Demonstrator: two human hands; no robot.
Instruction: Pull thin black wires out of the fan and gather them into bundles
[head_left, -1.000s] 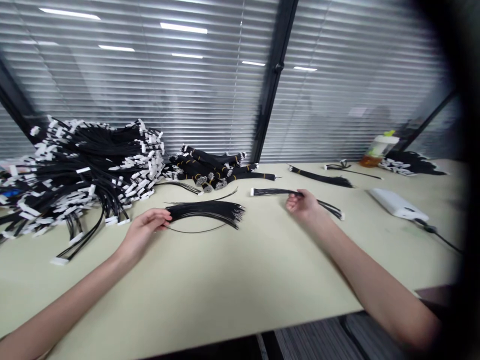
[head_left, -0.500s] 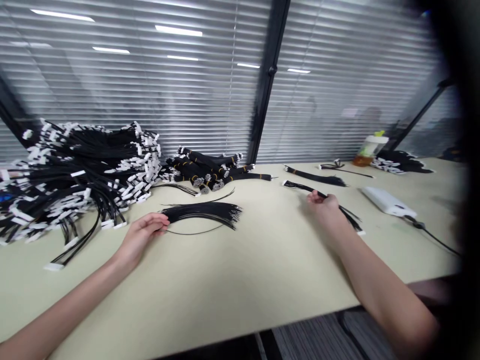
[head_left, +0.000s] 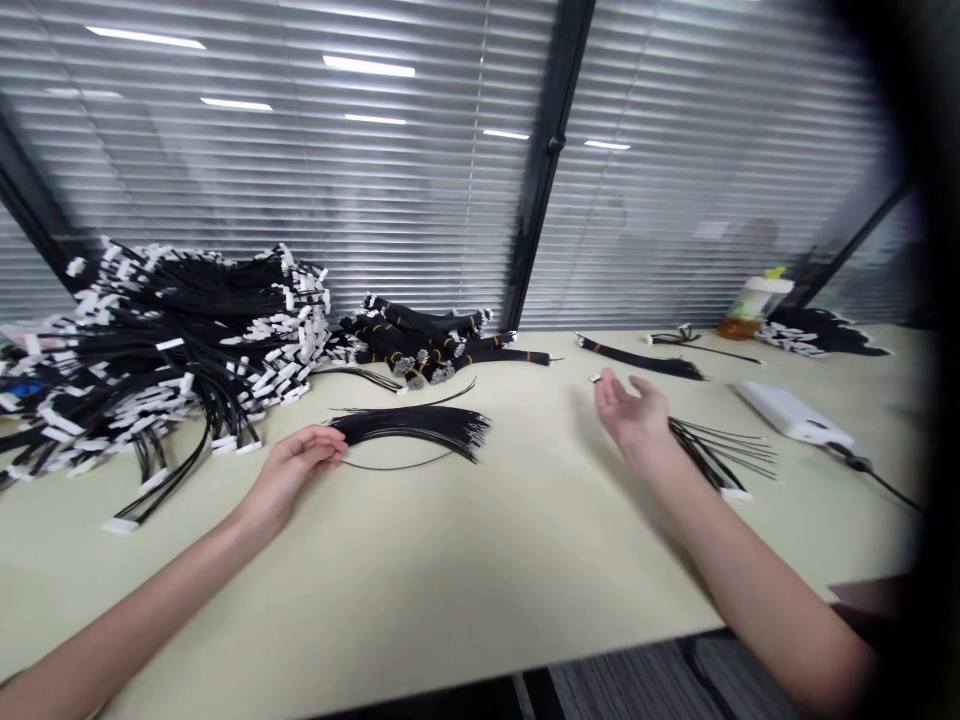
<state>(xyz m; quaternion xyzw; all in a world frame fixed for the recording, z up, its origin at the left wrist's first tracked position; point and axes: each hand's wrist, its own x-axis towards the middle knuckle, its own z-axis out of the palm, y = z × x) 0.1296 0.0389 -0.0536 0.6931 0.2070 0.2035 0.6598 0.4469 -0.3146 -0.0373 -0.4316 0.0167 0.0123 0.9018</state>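
Several black wires (head_left: pixel 699 452) lie behind the right hand (head_left: pixel 632 412), perhaps touching.

The bare right hand's grip (head_left: pixel 634 408) has loosened, its fingers uncurling; the black wire harness with white plastic connectors (head_left: pixel 691 446) has shifted rightward, its thin strands fanning apart.

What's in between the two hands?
In the head view, black wires with one end pinched in the left hand, then a stretch of tabletop, then a small white tip by the right hand.
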